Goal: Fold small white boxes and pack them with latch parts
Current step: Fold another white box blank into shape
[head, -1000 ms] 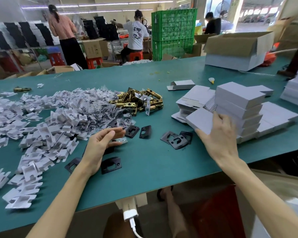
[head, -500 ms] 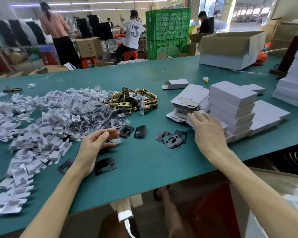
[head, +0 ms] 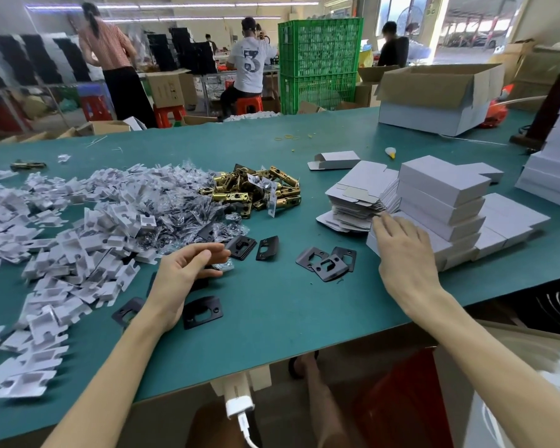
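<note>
Landmark: the latches (head: pixel 259 192), a brass heap at mid-table; every place below is read from it.
Step in hand: fetching a flat blank to fold, judging by the reach; no box is being folded or filled yet.
Blanks (head: pixel 353 202): a fanned stack of unfolded white card, right of the latches.
Boxes (head: pixel 440 195): folded white ones stacked in tiers, further right, touching the blanks.
Right hand (head: pixel 401 253): palm down, fingers straight and slightly spread, grasping nothing; the tips reach the near edge of the blanks where they meet the lowest boxes.
Left hand (head: pixel 188 270): nearer the worker than the latches and a little left; it lies on its side, fingers relaxed and gently curved, not clenched. A small clear bag (head: pixel 224 266) lies just at the tips; whether they touch it cannot be told.
Plates (head: pixel 325 263): black latch plates scattered on the table (head: pixel 272 334) between the latches and the worker, one just beside the left wrist.
Inserts (head: pixel 62 247): white card pieces heaped left of the latches.
Next move calls for: separating a single blank from the fan, probably by a thumb-and-finger pinch on its edge; neighbouring sheets may lift with it.
</note>
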